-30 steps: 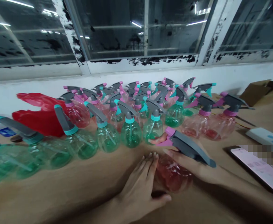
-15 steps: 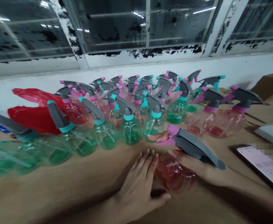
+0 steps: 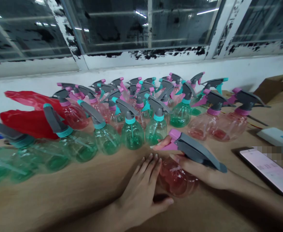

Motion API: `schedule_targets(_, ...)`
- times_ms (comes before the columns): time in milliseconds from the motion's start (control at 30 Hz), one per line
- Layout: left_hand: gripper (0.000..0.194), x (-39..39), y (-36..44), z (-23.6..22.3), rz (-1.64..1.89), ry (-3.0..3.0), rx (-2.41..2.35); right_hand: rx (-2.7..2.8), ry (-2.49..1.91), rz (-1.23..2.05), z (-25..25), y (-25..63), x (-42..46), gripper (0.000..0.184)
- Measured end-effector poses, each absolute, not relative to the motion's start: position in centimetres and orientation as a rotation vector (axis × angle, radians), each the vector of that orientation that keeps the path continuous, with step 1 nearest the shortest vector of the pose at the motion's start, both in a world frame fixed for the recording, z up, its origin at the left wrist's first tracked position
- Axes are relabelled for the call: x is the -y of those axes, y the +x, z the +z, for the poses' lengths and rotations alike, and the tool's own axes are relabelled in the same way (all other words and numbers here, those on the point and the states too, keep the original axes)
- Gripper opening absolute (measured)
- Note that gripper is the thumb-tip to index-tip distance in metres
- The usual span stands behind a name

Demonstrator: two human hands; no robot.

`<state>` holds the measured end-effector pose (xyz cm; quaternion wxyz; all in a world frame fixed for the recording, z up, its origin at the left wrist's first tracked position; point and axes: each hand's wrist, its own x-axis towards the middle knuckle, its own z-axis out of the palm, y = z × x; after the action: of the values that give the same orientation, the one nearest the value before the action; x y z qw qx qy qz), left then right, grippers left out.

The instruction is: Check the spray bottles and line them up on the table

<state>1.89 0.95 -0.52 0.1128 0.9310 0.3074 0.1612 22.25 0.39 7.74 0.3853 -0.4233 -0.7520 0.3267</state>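
My right hand (image 3: pixel 192 164) is wrapped around the neck of a pink spray bottle (image 3: pixel 177 180), with a finger out by its pink trigger. This bottle holds red liquid, and its grey sprayer head with a pink nozzle points up and left. Flat on the table, fingers stretched, lies my left hand (image 3: pixel 143 187) right beside the bottle's left side; whether its fingertips touch the bottle I cannot tell. Just behind the hands stand a green spray bottle (image 3: pixel 133 137) and another green spray bottle (image 3: pixel 155 130), both with turquoise collars and green liquid inside.
Several more green and pink spray bottles crowd the table (image 3: pixel 83 196) toward the wall. A red plastic bag (image 3: pixel 30 122) lies at the left. On the right are a lit phone (image 3: pixel 267 170), a white box-shaped device (image 3: pixel 276 135) and an open cardboard box (image 3: pixel 271 87).
The whole view has shifted slightly, so everything sits a little further left. Both hands and the held bottle keep the same pose.
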Motion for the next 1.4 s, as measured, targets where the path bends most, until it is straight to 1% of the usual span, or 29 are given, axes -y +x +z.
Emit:
schedule_targets(100,0.087,-0.9,1.95,-0.4,0.477,2.714,-0.914,1.922,-1.08,0.768,7.88,22.05,-0.41,0.026)
schedule_targets(167,0.086,-0.85,2.01,-0.23,0.463,2.7,-0.931,1.876,-1.051,0.749,7.89,21.91,-0.4,0.021)
schedule_targets(400,0.085,-0.85,2.04,-0.03,0.459,2.694,-0.916,1.786,-1.053,0.782,7.35,21.63,-0.15,0.026)
schedule_targets(500,0.084,-0.89,1.9,-0.33,0.458,2.713,-0.914,1.726,-1.124,0.684,7.33,21.44,0.05,0.032)
schedule_targets(633,0.08,-0.92,1.82,-0.31,0.421,2.732,-0.918,1.701,-1.191,0.536,7.54,21.45,0.12,0.034)
schedule_targets(700,0.08,-0.93,1.86,-0.16,0.428,2.732,-0.916,1.725,-1.188,0.564,7.66,21.56,-0.02,0.031)
schedule_targets(800,0.081,-0.94,1.94,-0.02,0.409,2.741,-0.929,1.707,-1.135,0.717,7.68,21.71,-0.28,0.02)
schedule_targets(933,0.083,-0.91,1.97,-0.1,0.416,2.756,-0.928,1.676,-1.096,0.859,7.41,21.77,-0.32,0.022)
schedule_targets(1033,0.083,-0.87,1.96,-0.12,0.41,2.764,-0.933,1.68,-1.067,0.838,7.17,21.77,-0.29,0.022)
schedule_targets(1233,0.079,-0.89,2.01,0.18,0.293,2.815,-0.961,1.696,-1.028,0.755,7.26,21.61,-0.5,0.017)
schedule_targets(1400,0.078,-0.89,1.98,0.27,0.289,2.821,-0.957,1.701,-1.03,0.779,7.52,21.56,-0.46,0.019)
